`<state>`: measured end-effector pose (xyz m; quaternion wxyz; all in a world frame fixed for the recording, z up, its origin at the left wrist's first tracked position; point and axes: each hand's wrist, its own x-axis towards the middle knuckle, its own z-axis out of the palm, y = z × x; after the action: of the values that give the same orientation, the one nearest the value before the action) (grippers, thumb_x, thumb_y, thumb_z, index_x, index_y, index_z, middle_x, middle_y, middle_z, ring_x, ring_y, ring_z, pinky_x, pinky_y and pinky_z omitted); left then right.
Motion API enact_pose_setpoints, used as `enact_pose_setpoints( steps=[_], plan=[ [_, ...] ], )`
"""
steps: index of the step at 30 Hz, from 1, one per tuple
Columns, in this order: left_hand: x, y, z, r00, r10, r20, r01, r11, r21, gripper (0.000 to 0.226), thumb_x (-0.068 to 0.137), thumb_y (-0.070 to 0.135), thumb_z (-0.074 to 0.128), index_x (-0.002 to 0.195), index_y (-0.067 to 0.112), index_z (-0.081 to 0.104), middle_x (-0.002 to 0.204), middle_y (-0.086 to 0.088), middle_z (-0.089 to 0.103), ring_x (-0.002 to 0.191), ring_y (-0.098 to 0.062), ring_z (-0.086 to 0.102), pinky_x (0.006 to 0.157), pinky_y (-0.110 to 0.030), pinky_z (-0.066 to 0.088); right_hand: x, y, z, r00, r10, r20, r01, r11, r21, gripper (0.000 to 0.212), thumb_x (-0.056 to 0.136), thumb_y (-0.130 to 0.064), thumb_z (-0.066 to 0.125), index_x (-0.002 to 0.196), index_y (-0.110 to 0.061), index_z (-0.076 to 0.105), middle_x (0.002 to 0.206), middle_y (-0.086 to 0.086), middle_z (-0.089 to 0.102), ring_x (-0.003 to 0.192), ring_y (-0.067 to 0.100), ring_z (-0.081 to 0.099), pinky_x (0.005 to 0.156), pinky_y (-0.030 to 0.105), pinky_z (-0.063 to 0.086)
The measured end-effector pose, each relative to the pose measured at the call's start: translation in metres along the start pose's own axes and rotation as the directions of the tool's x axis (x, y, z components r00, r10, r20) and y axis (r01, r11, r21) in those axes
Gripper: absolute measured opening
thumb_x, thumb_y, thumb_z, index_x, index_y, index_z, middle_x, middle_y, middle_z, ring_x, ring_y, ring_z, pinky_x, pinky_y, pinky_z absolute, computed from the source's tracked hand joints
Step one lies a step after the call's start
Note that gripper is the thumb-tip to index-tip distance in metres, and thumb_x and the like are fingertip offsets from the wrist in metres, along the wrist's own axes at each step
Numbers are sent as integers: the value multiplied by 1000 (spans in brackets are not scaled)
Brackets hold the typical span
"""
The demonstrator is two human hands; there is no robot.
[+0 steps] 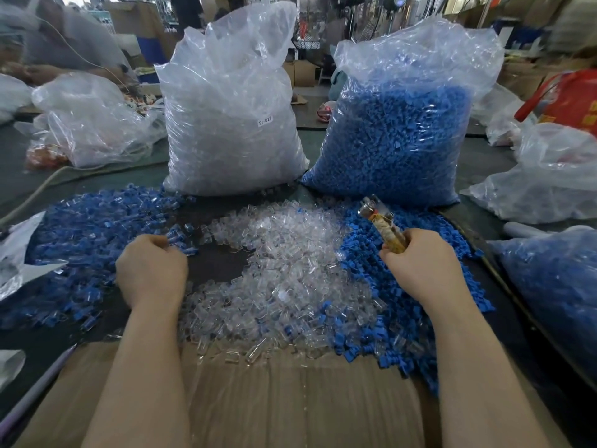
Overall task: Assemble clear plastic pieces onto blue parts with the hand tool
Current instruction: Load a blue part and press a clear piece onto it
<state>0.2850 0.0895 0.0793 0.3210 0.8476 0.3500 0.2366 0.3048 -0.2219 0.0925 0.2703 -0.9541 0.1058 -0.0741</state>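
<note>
Two hands work: right hand [420, 266] grips the tool [384, 223]; left hand [151, 270] fingers curled — contents unclear. Clear pieces [290, 273] — light, slippery; pinch by the sides.

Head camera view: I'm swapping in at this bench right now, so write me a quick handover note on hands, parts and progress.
Right hand grips the hand tool, tip pointing away over the loose blue parts.
Left hand is curled at the edge of the left pile; whether it holds a piece cannot be seen.
Loose clear pieces lie in the middle, spilling onto the cardboard.
Done: the left pile looks like assembled blue-and-clear units.
Left: both loose piles, plus the full clear bag and blue bag behind.
</note>
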Motion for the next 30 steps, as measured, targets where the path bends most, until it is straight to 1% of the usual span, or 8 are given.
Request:
enact_pose_setpoints(
  steps=[5, 8, 11, 14, 18, 21, 25, 30],
  plan=[
    [-1, 3, 2, 965, 49, 258, -73, 994, 85, 30, 88, 8, 48, 101, 21, 72, 87, -7, 68, 83, -29, 63, 76, -39, 52, 0, 1, 0, 1000, 8, -12, -8, 1000, -28, 25, 89, -33, 64, 74, -20, 51, 66, 4, 57, 59, 21, 55, 46, 28, 32],
    [-1, 8, 3, 914, 39, 404, -133, 969, 206, 39, 90, 8, 46, 118, 26, 67, 107, -7, 69, 99, -29, 62, 95, -44, 47, 0, 2, 0, 1000, 17, -16, -18, 999, -43, 23, 89, -33, 64, 74, -21, 52, 67, 3, 58, 59, 20, 55, 46, 27, 32],
    [2, 6, 4, 919, 18, 393, -140, 949, 283, 49, 90, 7, 46, 138, 16, 52, 133, -18, 57, 118, -37, 55, 101, -47, 43, 0, 3, 0, 999, 31, -16, -32, 998, -56, 21, 89, -32, 63, 74, -21, 52, 67, 3, 57, 58, 20, 54, 46, 27, 30],
    [5, 1, 5, 943, 19, 333, -110, 960, 256, 53, 89, 4, 47, 141, 7, 47, 138, -22, 52, 120, -42, 51, 100, -49, 45, 0, 3, -1, 997, 66, -30, -68, 994, -83, 18, 89, -28, 62, 78, -19, 53, 71, 5, 58, 60, 21, 53, 46, 28, 31],
    [-2, 13, 6, 946, 142, 291, -210, 952, 220, 38, 96, 20, 51, 134, 21, 58, 132, -12, 60, 119, -37, 54, 100, -49, 44, -2, 2, -2, 991, 121, -65, -131, 975, -178, 18, 89, -25, 62, 81, -14, 50, 72, 5, 54, 59, 20, 49, 45, 27, 29],
    [-11, 29, 11, 894, 226, 387, -299, 944, 139, 29, 96, 33, 57, 124, 27, 64, 122, -1, 66, 111, -27, 59, 101, -48, 44, -5, 1, 0, 989, 141, -54, -150, 955, -255, 25, 90, -21, 62, 75, -14, 43, 72, 6, 51, 56, 19, 47, 44, 27, 27],
    [-28, 42, 22, 753, 242, 612, -389, 914, 118, 49, 94, 44, 60, 140, 28, 50, 136, -4, 55, 102, -18, 61, 87, -36, 53, -5, 2, 5, 993, 119, 1, -113, 944, -310, 17, 90, -22, 60, 84, -15, 45, 86, 8, 52, 61, 20, 47, 47, 30, 28],
    [-33, 41, 32, 738, 339, 584, -463, 883, 74, 34, 95, 29, 61, 128, 33, 56, 118, -5, 62, 82, -16, 62, 79, -34, 53, -6, 0, 11, 995, 99, 12, -90, 943, -322, 15, 91, -23, 59, 84, -15, 48, 85, 7, 53, 64, 23, 51, 49, 30, 33]
  ],
)
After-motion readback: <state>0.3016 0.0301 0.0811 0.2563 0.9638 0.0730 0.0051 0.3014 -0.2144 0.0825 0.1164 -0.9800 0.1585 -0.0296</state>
